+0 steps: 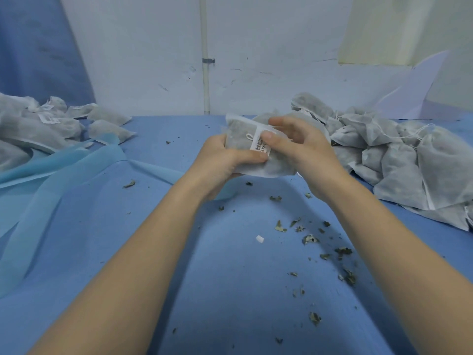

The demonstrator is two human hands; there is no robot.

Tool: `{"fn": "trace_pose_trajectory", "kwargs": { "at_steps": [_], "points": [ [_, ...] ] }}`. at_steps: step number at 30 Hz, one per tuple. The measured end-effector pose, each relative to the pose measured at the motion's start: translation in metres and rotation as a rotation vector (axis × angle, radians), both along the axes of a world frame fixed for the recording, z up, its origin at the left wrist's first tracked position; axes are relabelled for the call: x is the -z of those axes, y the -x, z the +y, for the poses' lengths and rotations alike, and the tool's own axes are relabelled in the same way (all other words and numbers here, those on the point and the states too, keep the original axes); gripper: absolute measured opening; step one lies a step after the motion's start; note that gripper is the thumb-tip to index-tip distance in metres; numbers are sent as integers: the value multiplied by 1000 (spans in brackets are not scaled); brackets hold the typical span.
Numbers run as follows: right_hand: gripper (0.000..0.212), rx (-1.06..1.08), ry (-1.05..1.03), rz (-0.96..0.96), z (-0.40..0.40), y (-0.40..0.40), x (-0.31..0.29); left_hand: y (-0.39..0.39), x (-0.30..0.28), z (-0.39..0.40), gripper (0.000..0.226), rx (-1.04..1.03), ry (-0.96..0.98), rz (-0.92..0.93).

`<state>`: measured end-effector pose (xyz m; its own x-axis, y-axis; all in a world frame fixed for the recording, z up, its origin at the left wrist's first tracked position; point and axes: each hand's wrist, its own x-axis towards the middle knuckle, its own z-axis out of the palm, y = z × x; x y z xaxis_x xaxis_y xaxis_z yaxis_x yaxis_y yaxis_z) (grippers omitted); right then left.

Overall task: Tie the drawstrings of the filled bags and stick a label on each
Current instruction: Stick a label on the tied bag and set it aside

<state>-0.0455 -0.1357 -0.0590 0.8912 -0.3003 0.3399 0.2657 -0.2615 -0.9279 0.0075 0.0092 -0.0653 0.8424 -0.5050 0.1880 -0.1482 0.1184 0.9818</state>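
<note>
The two bare forearms come up from the near edge and meet over the blue table (243,278); beyond and to the right of the right hand sits the big heap of unlabelled bags (409,160), loose strings showing among them; well to the left of the left hand lies the smaller pile of labelled bags (51,124); below the hands the cloth is strewn with dried leaf crumbs (311,239); between the two hands is the bag (245,139) in work, lifted off the table, its long axis running from up-left, away from the person, down-right toward the right wrist; the left hand (222,162) grasps it from underneath, thumb curled over its near edge; the right hand (299,147) closes on it from the far side, its thumb pressing on the label (260,144), which lies on the upper face just beside a small loop of string (249,137); my reading is that the label is being smoothed down, and that the bag then belongs on the left pile, for which the left hand is the nearer
</note>
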Motion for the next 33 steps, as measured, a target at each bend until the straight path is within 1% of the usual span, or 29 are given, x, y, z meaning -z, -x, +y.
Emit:
{"fn": "trace_pose_trajectory", "kwargs": {
  "at_steps": [3, 6, 8, 10, 13, 15, 17, 18, 20, 21, 23, 26, 28, 32, 33],
  "points": [
    [15, 34, -30, -25, 4, 0, 2, 1, 0, -2, 24, 3, -8, -12],
    [8, 48, -157, -17, 5, 0, 5, 2, 2, -5, 27, -10, -19, -42],
    [5, 77, -202, -27, 5, 0, 6, 4, 3, -8, 31, -26, -21, -34],
    [6, 106, -189, -51, 5, -2, 8, 5, 4, -10, 30, -33, -9, -11],
    [2, 69, -133, -77, 5, -2, 9, 6, 2, -13, 18, -51, 43, 68],
    [6, -25, -140, -72, 7, -1, 11, 4, 2, -15, 20, -147, 85, 130],
    [17, -87, -133, -56, 9, -2, 15, 1, 4, -15, 18, -276, 97, 137],
    [26, -72, -116, -47, 9, -3, 17, 0, 4, -15, 16, -326, 99, 122],
    [46, 25, -107, -25, 10, -4, 19, -1, 4, -14, 15, -408, 132, 112],
    [52, 68, -119, -14, 11, -4, 20, -2, 3, -14, 16, -446, 138, 120],
    [50, 84, -186, -14, 14, -5, 23, -3, 1, -14, 17, -503, 151, 156],
    [42, -27, -430, -39, 23, -11, 24, -1, -2, -13, 16, -529, 200, 278],
    [37, -86, -555, -58, 30, -16, 21, -2, -6, -8, 20, -545, 239, 327],
    [28, -29, -673, -138, 54, -33, 2, 3, -13, -1, 42, -488, 462, 474],
    [25, -38, -690, -158, 65, -39, -5, 6, -13, -3, 43, -468, 560, 493]
  ]
}}
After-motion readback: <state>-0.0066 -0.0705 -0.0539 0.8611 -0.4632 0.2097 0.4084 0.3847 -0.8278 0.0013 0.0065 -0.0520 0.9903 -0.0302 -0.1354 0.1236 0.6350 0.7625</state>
